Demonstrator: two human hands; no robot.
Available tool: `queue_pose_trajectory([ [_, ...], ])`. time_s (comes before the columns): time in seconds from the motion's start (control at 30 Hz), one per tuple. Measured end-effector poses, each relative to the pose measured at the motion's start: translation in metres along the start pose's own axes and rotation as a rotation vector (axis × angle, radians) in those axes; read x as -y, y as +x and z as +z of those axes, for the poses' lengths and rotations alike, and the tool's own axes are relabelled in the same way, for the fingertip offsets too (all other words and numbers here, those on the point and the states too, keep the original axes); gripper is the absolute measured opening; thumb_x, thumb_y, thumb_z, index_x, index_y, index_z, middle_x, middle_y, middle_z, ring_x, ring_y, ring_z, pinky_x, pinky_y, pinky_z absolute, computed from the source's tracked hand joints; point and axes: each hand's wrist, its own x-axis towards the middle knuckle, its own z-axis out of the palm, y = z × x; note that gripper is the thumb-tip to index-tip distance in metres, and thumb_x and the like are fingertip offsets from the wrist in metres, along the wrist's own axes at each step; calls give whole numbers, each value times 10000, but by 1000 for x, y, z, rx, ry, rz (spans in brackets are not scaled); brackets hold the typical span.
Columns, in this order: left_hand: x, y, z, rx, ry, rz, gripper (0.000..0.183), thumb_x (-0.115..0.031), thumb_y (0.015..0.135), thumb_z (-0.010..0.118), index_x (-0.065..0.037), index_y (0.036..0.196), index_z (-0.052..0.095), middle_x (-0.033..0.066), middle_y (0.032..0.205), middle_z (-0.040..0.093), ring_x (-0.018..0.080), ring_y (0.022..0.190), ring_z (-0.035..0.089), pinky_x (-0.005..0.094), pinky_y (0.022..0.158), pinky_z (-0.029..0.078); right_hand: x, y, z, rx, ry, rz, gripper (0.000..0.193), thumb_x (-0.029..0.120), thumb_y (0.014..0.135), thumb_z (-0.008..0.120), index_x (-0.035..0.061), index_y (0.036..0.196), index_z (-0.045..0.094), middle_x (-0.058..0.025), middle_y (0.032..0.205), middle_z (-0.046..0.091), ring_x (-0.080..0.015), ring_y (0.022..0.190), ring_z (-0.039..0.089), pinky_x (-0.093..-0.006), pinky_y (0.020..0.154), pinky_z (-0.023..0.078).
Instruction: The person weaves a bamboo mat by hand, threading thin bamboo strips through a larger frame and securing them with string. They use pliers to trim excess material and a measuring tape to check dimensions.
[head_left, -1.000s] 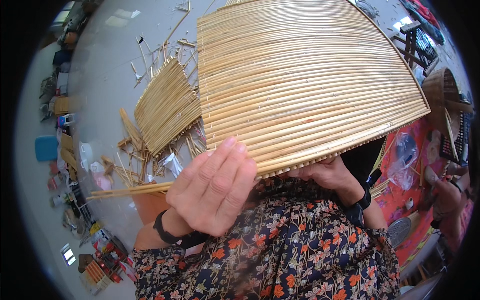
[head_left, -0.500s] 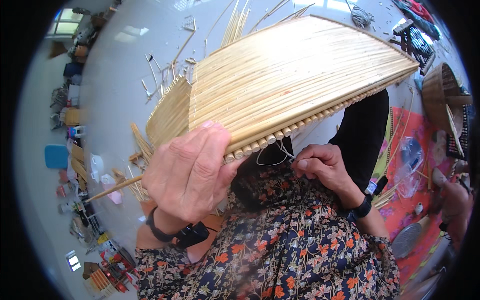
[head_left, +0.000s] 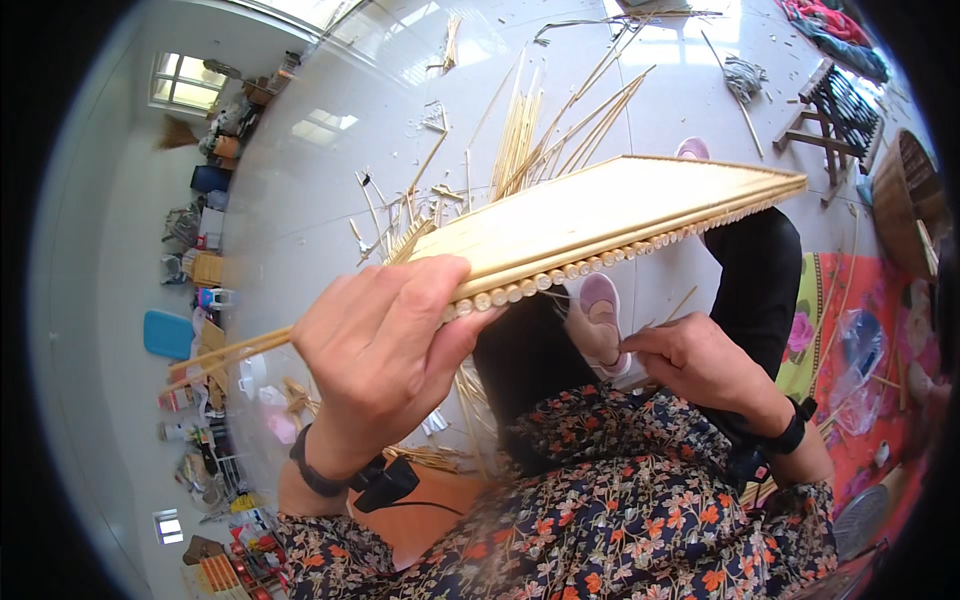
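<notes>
My left hand (head_left: 385,350) is closed around the near left corner of a panel of pale stalks (head_left: 600,205), fingers on top and thumb beneath. The stalks lie side by side, their cut round ends lined up along the near edge, with longer stalks along that side. A thin pale string (head_left: 562,294) hangs under this edge and fades from sight toward my right hand (head_left: 700,362). Apart from the panel, to its lower right, that hand is closed in a pinch at the string's end. Bright glare washes out much of the panel's top.
Loose stalks (head_left: 520,140) lie scattered on the tiled floor beyond the panel. A small folding stool (head_left: 835,115) and a woven basket (head_left: 905,200) stand at right, by a red floral mat (head_left: 865,275). Household goods line the left wall, with a blue panel (head_left: 168,334) among them.
My right hand has drawn away from the panel's edge, to the right and slightly down, and the string's loop has gone. The panel has tilted flatter. My left hand keeps its hold.
</notes>
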Motion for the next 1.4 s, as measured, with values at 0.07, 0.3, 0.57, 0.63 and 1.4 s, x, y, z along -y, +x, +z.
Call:
queue_pose_trajectory([
  [0.07, 0, 7, 9, 11, -32, 0, 321, -142, 753, 840, -34, 1025, 708, 94, 836, 694, 268, 660, 639, 365, 571, 476, -27, -18, 8, -10, -517, 47, 155, -12, 844, 638, 3, 984, 703, -164, 780, 694, -349, 694, 692, -404, 642, 557],
  [0.3, 3, 19, 37, 75, -120, -39, 331, -128, 721, 853, -48, 1009, 711, 92, 803, 697, 276, 657, 649, 372, 576, 486, -28, -45, 1, -390, -150, -4, 139, -45, 805, 715, -7, 938, 731, -149, 691, 674, -255, 586, 664, -331, 540, 510],
  [0.57, 13, 54, 49, 71, -196, -91, 282, -91, 735, 849, -29, 981, 725, 115, 810, 710, 291, 681, 675, 362, 601, 517, 6, -7, -34, -398, 464, -112, 68, 50, 883, 757, 9, 927, 727, -93, 660, 663, -140, 567, 654, -268, 533, 489],
  [0.63, 18, 59, 50, 85, -204, -118, 280, -81, 738, 846, -23, 983, 726, 123, 806, 710, 287, 667, 673, 352, 592, 515, 16, 7, -38, -406, 421, -140, 55, 38, 879, 749, 11, 919, 723, -98, 682, 669, -164, 578, 660, -279, 541, 496],
  [1.4, 22, 60, 54, 156, -204, -250, 288, -78, 729, 857, -23, 977, 721, 126, 795, 704, 263, 650, 670, 337, 582, 510, 17, 69, -9, -451, 589, -139, 135, -23, 956, 602, -30, 1042, 706, -42, 794, 661, -67, 584, 602, -229, 542, 461],
])
